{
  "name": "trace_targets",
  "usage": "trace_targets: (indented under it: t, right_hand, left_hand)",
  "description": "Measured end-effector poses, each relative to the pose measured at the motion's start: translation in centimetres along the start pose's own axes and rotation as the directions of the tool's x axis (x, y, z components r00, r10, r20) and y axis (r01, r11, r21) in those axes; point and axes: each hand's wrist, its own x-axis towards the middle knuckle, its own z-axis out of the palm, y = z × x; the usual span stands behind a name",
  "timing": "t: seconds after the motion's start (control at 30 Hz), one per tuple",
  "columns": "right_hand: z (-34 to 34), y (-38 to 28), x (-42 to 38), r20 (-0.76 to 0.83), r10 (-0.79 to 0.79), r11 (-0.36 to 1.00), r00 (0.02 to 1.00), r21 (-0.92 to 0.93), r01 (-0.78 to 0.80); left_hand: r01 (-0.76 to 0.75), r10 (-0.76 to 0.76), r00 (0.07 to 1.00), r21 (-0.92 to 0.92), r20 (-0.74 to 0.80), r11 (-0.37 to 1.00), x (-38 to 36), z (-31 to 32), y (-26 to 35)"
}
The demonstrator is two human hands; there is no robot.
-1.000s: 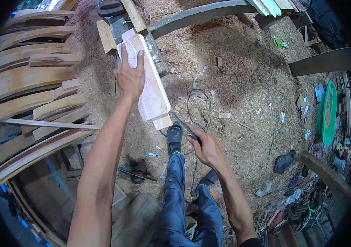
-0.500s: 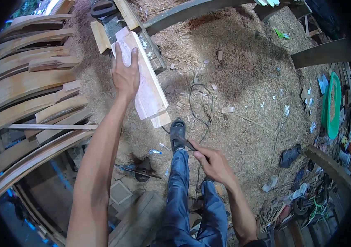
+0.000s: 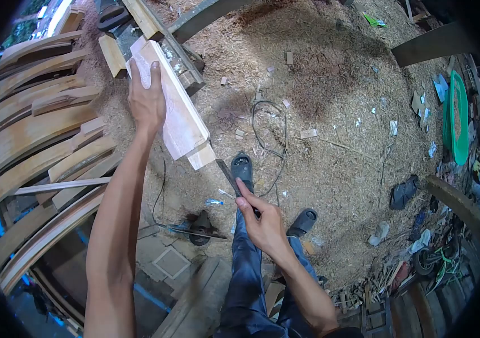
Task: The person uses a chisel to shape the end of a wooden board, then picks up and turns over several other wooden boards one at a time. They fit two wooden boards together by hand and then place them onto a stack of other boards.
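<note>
My left hand (image 3: 148, 101) lies flat on a pale wooden board (image 3: 181, 121), thumb and fingers spread over its upper part. The board slants across a wooden support, and its lower end narrows to a short tongue (image 3: 201, 156). A dark, narrow, flat-bladed hand tool (image 3: 227, 176) is in my right hand (image 3: 261, 221), with the index finger stretched along it. The blade's tip is right at the end of the tongue. My fingers hide the tool's handle.
Curved wooden pieces (image 3: 31, 121) are stacked at the left. Around my sandals (image 3: 241, 165), wood shavings cover the ground. A looped cable (image 3: 254, 121) lies beyond my foot. A corded power tool (image 3: 200, 228) sits left of my leg. At the right is a green basin (image 3: 460, 121).
My right hand has moved up and left, bringing the tool's tip to the board's end. My left hand stays on the board. The whole view has shifted, and my second sandal now shows.
</note>
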Motion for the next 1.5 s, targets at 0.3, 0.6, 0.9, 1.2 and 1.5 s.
trace_targets:
  t: [0.3, 0.6, 0.9, 1.2, 1.5]
  right_hand:
    - [-0.2, -0.4, 0.7, -0.025, -0.033, 0.999, 0.999, -0.025, 0.032]
    - [-0.9, 0.9, 1.3, 0.003, -0.063, 0.997, 0.998, -0.042, 0.063]
    - [0.0, 1.9, 2.0, -0.047, -0.161, 0.985, 0.986, -0.077, 0.157]
    - [1.2, 2.7, 2.4, -0.081, -0.171, 0.985, 0.982, -0.038, 0.168]
    - [1.5, 0.7, 3.7, -0.005, -0.041, 0.997, 0.999, -0.069, 0.04]
  left_hand:
    - [-0.001, 0.001, 1.0, -0.02, 0.001, 1.0, 0.0, 0.1, 0.1]
    - [0.004, -0.004, 1.0, -0.006, 0.008, 1.0, -0.1, 0.0, 0.3]
    - [-0.009, 0.009, 1.0, 0.008, 0.003, 1.0, 0.0, 0.0, 0.0]
    - [0.024, -0.024, 1.0, 0.012, 0.006, 1.0, 0.0, 0.0, 0.1]
    - [-0.015, 0.015, 1.0, 0.023, -0.014, 1.0, 0.1, 0.2, -0.3]
